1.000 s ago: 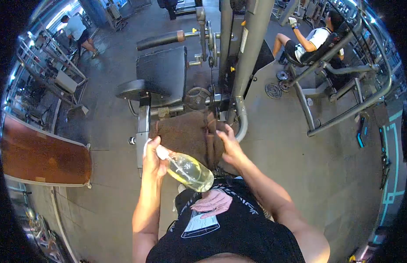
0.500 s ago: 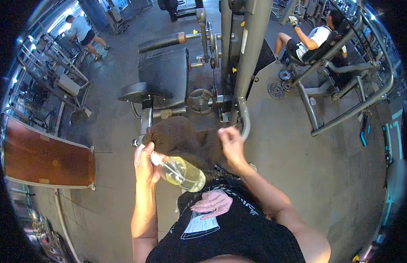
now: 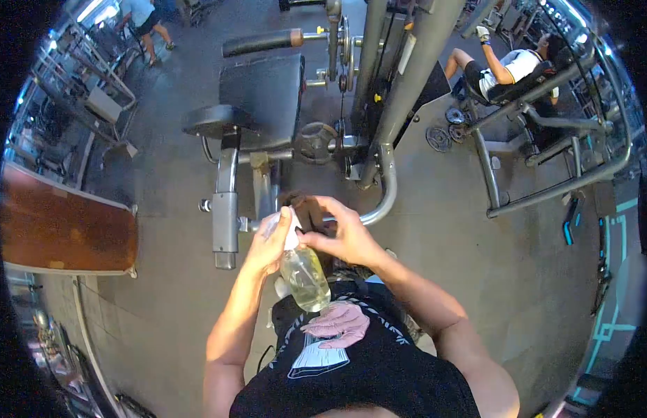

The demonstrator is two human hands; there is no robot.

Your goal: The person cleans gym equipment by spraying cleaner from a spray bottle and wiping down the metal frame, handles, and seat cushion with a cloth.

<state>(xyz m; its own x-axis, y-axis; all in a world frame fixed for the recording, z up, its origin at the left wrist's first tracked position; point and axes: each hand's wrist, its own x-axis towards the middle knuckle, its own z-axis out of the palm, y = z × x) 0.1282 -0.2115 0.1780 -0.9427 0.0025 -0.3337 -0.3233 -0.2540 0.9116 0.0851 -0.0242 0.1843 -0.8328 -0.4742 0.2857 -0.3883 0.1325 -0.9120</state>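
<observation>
In my left hand (image 3: pixel 269 244) is a clear spray bottle (image 3: pixel 307 280) with a white spray head and pale yellow liquid. My fingers wrap round its head and neck, and the bottle hangs tilted in front of my shirt. Close on its right, my right hand (image 3: pixel 348 237) curls round a bunched dark brown cloth (image 3: pixel 311 217), its thumb by the bottle's neck. Much of the cloth is hidden behind the two hands, and I cannot tell whether the left fingers also hold part of it.
Ahead stands a weight machine with a black padded seat (image 3: pixel 259 97), a roller pad (image 3: pixel 261 43) and a curved grey frame tube (image 3: pixel 387 188). A brown board (image 3: pixel 73 223) is at left. One person (image 3: pixel 508 73) sits on a machine at right; another (image 3: pixel 144 28) stands far left.
The cloth, spread out between my hands before, is now bunched up. My right hand has moved left to the bottle, and the bottle hangs more upright. The view has shifted slightly.
</observation>
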